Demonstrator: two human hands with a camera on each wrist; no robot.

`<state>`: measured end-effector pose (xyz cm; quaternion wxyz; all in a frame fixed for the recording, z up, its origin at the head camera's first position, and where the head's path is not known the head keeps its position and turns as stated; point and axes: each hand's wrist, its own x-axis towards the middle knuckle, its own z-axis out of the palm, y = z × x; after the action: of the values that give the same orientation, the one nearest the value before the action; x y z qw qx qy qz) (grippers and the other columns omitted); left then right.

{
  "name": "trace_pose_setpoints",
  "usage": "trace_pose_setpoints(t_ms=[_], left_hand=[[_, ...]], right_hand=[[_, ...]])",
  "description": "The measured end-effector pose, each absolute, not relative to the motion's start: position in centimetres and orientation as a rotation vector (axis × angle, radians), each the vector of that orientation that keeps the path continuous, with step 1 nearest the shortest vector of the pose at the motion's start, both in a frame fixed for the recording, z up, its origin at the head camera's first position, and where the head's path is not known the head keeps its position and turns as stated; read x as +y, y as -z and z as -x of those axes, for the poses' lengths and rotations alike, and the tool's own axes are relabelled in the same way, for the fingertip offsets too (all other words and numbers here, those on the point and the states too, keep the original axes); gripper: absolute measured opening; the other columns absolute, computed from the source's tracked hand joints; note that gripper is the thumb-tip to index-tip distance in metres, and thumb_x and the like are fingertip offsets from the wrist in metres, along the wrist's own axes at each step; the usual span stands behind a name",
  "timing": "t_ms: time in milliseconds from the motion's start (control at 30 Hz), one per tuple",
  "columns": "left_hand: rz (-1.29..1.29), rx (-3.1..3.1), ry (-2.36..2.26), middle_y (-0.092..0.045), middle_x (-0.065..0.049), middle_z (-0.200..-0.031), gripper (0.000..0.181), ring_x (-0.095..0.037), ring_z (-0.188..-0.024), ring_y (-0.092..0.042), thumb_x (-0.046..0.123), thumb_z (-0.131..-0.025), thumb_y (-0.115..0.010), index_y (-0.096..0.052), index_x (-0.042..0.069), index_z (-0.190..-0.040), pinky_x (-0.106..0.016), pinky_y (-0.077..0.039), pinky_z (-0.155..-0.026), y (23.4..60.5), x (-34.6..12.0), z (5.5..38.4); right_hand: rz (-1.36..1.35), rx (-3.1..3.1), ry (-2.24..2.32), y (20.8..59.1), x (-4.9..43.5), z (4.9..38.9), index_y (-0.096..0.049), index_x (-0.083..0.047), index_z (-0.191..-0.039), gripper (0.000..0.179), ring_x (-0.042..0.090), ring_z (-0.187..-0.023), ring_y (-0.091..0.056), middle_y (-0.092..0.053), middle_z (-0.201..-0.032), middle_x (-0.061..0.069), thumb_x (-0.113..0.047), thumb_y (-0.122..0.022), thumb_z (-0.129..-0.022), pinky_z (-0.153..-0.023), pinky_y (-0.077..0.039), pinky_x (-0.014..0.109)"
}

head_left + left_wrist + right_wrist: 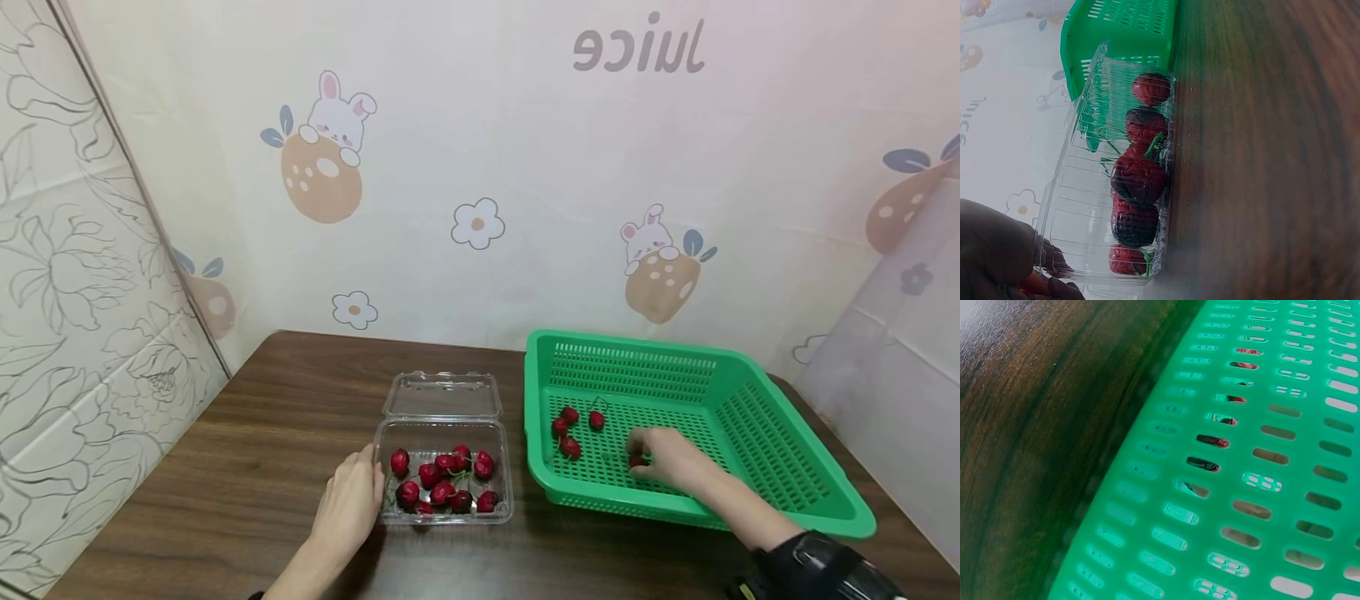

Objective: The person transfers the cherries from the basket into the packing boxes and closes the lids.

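My left hand [348, 497] grips the left edge of a clear plastic clamshell box [512, 467], its fingers at the rim in the left wrist view. The lid [444, 395] stands tipped back on the far side. Several dark red cherries [442, 492], some with green stems, lie inside. To the right, my right hand [675, 460] reaches down into a green plastic basket [712, 508] and pinches a cherry [637, 461] near the basket's floor. Several more cherries [570, 448] lie at the basket's left end. In the right wrist view the slotted basket wall hides most of this hand.
Both containers stand on a dark wooden table [247, 450], the basket close to the right of the box. Behind the table hangs a pale printed sheet [480, 125] with rabbits and flowers. Another patterned sheet [82, 275] borders the left side.
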<state>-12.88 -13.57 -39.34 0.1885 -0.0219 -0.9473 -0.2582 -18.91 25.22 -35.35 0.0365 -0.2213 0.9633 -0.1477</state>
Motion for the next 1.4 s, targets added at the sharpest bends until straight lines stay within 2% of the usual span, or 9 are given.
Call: trace_pose_setpoints(t_ms=[200,500,633,800,1067,1400], left_hand=[[0.061,-2.660,0.724,-0.052,-0.010,-0.067,0.005,-0.028,-0.058,-0.057,0.001,-0.081,-0.054,-0.054,-0.003,-0.083,-0.036,-0.043,-0.044,39.3,-13.6,12.8],[0.055,-2.664,0.717,-0.056,-0.015,-0.073,0.020,-0.029,-0.062,-0.059,0.001,-0.081,-0.054,-0.056,-0.011,-0.097,-0.038,-0.046,-0.048,39.3,-13.6,12.7],[0.056,-2.672,0.727,-0.055,-0.014,-0.072,0.019,-0.028,-0.061,-0.058,0.000,-0.081,-0.054,-0.056,-0.011,-0.095,-0.037,-0.045,-0.047,39.2,-13.6,12.8],[0.060,-2.677,0.729,-0.054,-0.012,-0.070,0.015,-0.027,-0.059,-0.057,0.000,-0.081,-0.055,-0.056,-0.009,-0.092,-0.036,-0.044,-0.045,39.2,-13.7,12.8],[0.060,-2.675,0.721,-0.054,-0.014,-0.071,0.017,-0.027,-0.059,-0.058,0.000,-0.081,-0.054,-0.055,-0.011,-0.094,-0.036,-0.044,-0.045,39.1,-13.7,12.9],[0.060,-2.680,0.731,-0.054,-0.014,-0.071,0.018,-0.027,-0.059,-0.057,0.000,-0.081,-0.054,-0.055,-0.011,-0.095,-0.036,-0.044,-0.045,39.1,-13.6,12.9]], right_hand=[[0.687,2.916,0.438,35.8,25.3,19.1,-0.056,-0.006,-0.086,0.022,0.027,-0.074,-0.055,-0.053,-0.075,0.001,-0.007,-0.072,-0.070,-0.056,-0.041,0.033],[0.671,2.876,0.437,36.0,25.4,19.2,-0.057,-0.003,-0.091,0.027,0.030,-0.076,-0.055,-0.054,-0.079,0.004,-0.003,-0.071,-0.069,-0.057,-0.043,0.034],[0.678,2.870,0.437,35.9,25.5,19.1,-0.057,-0.004,-0.087,0.022,0.024,-0.071,-0.052,-0.052,-0.076,0.003,-0.002,-0.070,-0.070,-0.056,-0.041,0.033],[0.663,2.869,0.436,35.7,25.4,19.0,-0.057,-0.007,-0.081,0.016,0.014,-0.060,-0.041,-0.048,-0.070,0.001,0.000,-0.068,-0.071,-0.051,-0.035,0.030],[0.663,2.872,0.443,35.4,25.4,19.0,-0.059,-0.005,-0.082,0.015,0.013,-0.061,-0.045,-0.049,-0.070,0.001,0.002,-0.068,-0.071,-0.052,-0.038,0.029],[0.622,2.914,0.486,35.0,25.3,18.9,-0.058,-0.004,-0.081,0.012,0.013,-0.060,-0.043,-0.048,-0.067,-0.001,0.000,-0.067,-0.073,-0.052,-0.036,0.030]])
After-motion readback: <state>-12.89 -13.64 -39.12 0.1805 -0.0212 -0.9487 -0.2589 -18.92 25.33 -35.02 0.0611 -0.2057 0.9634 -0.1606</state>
